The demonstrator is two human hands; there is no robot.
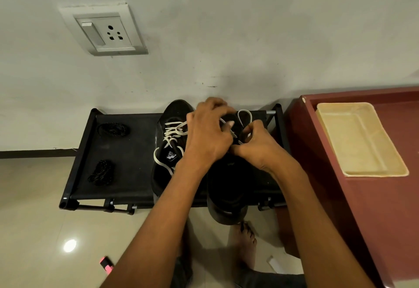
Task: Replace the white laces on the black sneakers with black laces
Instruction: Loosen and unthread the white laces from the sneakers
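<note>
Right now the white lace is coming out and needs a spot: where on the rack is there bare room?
Bare black shelf lies between the two black lace bundles and the left sneaker. The right half is crowded by both sneakers, the left hand and right hand. The cream tray beside the rack looks empty.

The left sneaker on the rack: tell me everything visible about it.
The left sneaker is black, apparently mesh fabric, with a white logo on its tongue. It lies on the black rack, toe toward the wall, beside the other sneaker. Its white lace is threaded through the eyelets, loose ends trailing near the tongue. The left hand reaches across it and hides its right edge.
</note>
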